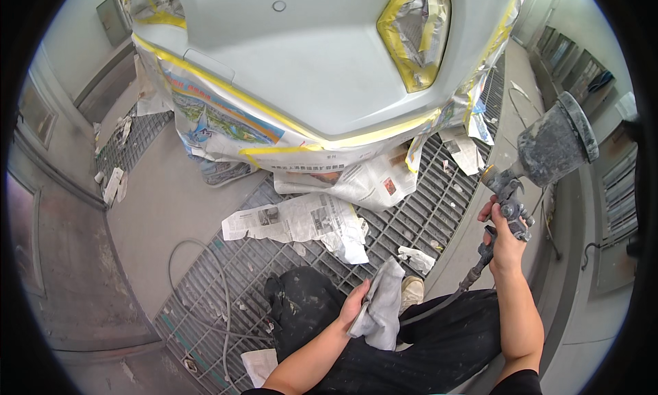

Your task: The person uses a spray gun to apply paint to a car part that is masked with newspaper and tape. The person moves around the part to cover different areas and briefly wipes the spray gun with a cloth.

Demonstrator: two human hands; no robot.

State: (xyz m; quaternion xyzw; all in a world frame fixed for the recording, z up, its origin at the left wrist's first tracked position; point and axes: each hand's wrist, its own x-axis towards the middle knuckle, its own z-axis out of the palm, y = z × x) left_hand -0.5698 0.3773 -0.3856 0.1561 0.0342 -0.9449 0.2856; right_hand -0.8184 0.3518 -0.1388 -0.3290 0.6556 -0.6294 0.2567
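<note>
My left hand [356, 304] is closed on a grey cloth [380, 306] held low, over my dark trousers. My right hand [505, 234] grips a grimy spray gun [507, 196] with a large cup [555, 138] on top and a hose [459, 291] running from its handle. Ahead of me is a pale grey vehicle bumper or body panel [288, 66], edged with yellow tape [230, 95] and newspaper masking [219, 117]. A recess at its right [433, 42] is covered with paper and tape.
Torn newspaper [288, 217] lies on the metal floor grating [195, 306]. A looped hose [227, 299] runs over the grating at lower left. Booth walls with panels [51, 223] stand close on the left, and more wall with windows or vents [569, 62] is on the right.
</note>
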